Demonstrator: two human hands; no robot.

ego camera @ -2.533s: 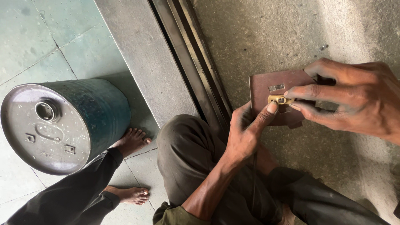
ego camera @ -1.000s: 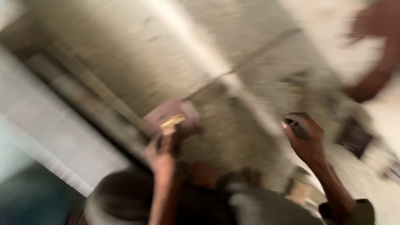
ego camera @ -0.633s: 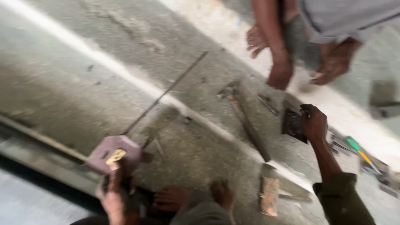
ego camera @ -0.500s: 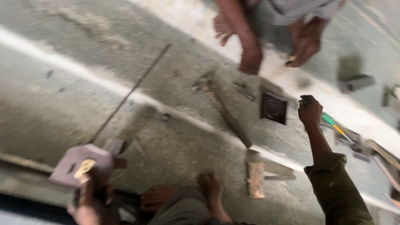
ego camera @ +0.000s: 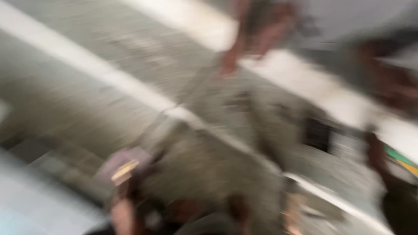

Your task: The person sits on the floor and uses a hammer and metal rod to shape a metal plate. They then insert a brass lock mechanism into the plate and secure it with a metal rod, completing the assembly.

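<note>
Down at lower left, our left hand [ego camera: 130,204] still grips the purplish block [ego camera: 124,163] while our right hand [ego camera: 376,150], grip unreadable in blur, has swung out toward the dark square plate [ego camera: 318,135].

Heavy motion blur. The floor [ego camera: 87,109] is rough grey concrete, crossed by a pale bright band [ego camera: 109,76] running diagonally from upper left toward lower right. A wider pale strip [ego camera: 331,100] lies across the upper right. At lower left, darker stepped ridges [ego camera: 48,159] border a smooth light-grey surface [ego camera: 30,204] in the corner. On the concrete: a dark square piece [ego camera: 317,135] right of centre, a long thin dark line [ego camera: 191,93] slanting up from the middle, a green-and-yellow item [ego camera: 402,159] at the right edge. A brownish block [ego camera: 292,213] sits near the bottom; its kind cannot be told.
</note>
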